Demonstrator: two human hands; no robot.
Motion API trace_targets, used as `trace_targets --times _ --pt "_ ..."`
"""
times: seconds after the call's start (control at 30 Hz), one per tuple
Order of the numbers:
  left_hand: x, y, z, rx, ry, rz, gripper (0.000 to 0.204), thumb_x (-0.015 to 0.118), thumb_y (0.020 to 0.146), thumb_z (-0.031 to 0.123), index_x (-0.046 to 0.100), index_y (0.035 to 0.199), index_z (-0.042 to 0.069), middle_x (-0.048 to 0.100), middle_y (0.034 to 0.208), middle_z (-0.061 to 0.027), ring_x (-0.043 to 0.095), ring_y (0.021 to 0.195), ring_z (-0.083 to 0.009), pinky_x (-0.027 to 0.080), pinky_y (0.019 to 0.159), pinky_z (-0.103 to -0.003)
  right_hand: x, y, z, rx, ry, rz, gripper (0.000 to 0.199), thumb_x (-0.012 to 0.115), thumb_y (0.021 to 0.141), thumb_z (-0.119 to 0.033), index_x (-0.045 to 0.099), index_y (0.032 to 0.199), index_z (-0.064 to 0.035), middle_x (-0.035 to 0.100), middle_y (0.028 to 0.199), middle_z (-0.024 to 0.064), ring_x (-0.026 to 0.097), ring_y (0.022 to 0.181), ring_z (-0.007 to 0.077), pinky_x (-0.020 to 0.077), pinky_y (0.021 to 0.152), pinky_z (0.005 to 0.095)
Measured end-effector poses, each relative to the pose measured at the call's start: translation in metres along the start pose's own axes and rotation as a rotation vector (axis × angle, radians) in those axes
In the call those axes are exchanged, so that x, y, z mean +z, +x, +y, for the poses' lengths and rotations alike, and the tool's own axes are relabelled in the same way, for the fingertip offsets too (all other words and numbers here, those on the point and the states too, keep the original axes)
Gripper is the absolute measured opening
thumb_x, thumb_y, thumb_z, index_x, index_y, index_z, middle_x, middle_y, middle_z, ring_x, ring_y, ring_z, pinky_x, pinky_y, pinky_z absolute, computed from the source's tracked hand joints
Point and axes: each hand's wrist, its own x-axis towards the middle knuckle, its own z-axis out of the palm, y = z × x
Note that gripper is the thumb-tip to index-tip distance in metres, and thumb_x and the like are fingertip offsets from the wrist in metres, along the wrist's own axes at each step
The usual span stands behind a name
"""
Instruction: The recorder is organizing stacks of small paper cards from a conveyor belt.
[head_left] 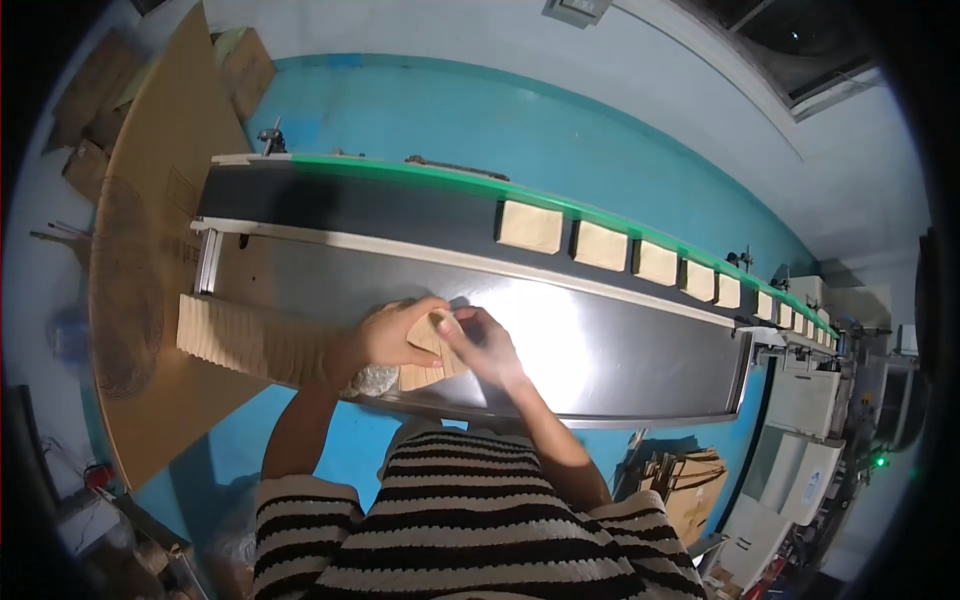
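Observation:
My left hand [395, 335] is curled round a cream folded paper pack [424, 335] above the near edge of a steel table. From the other side my right hand [485, 348] closes in, thumb and fingers pinching the same pack. Just below both hands stand more cream packs [432, 377] on edge. To the left a long row of cream packs [250, 335] stands pressed together, its right end hidden behind my left wrist. Crumpled clear plastic [372, 381] lies under my left hand.
Beyond the steel table [640, 360] runs a dark conveyor belt [380, 205] with a green edge, carrying several spaced cream packs [530, 227] toward the right. A tall cardboard sheet [150, 260] stands at the left. Flattened cartons [690, 490] and white cabinets [800, 400] are at the right.

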Motion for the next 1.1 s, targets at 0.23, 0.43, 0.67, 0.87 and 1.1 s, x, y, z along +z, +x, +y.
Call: trace_targets --times 0.23,0.43,0.67,0.87,1.1 --pt "-0.015 -0.014 -0.010 0.037 0.024 0.028 0.076 0.084 0.074 0.034 0.048 0.137 0.010 0.063 0.124 -0.0188 0.063 0.111 -0.0378 0.050 0.095 -0.040 0.024 0.010 0.041 0.168 0.351 0.025 0.038 0.068 0.095 -0.027 0.063 0.117 0.0030 0.069 0.099 0.0134 0.063 0.089 0.0151 0.0500 0.082 0.0294" --pt "-0.017 -0.024 -0.016 -0.058 -0.014 -0.007 0.072 0.083 0.073 0.038 0.053 0.132 0.009 0.066 0.119 -0.0191 0.062 0.111 -0.0392 0.049 0.095 -0.043 0.001 0.080 0.036 0.155 0.632 0.102 0.048 0.067 0.095 -0.036 0.059 0.121 0.0035 0.068 0.105 0.0117 0.064 0.095 0.0161 0.0521 0.081 0.0305" --pt "-0.025 -0.032 -0.027 -0.044 0.049 0.020 0.072 0.082 0.077 0.036 0.051 0.134 0.006 0.063 0.124 -0.0202 0.063 0.113 -0.0366 0.050 0.096 -0.039 0.052 0.008 -0.002 0.024 -0.122 -0.097 0.052 0.063 0.096 -0.049 0.063 0.118 -0.0026 0.066 0.108 0.0084 0.060 0.095 0.0159 0.0469 0.089 0.0291" --pt "-0.041 -0.042 -0.027 -0.005 0.019 0.040 0.067 0.080 0.080 0.036 0.052 0.133 0.006 0.064 0.122 -0.0193 0.063 0.112 -0.0357 0.050 0.095 -0.040 0.058 0.014 0.005 0.312 0.605 -0.143 0.037 0.064 0.098 -0.038 0.065 0.111 -0.0041 0.066 0.095 0.0037 0.061 0.086 0.0119 0.0507 0.078 0.0270" --pt "-0.042 -0.044 -0.047 -0.090 -0.075 -0.013 0.062 0.079 0.077 0.037 0.055 0.126 0.008 0.066 0.115 -0.0192 0.064 0.108 -0.0371 0.050 0.093 -0.042 0.040 0.093 0.019 0.172 0.604 0.148 0.041 0.067 0.095 -0.034 0.060 0.114 0.0008 0.065 0.095 0.0069 0.059 0.084 0.0116 0.0492 0.075 0.0253"
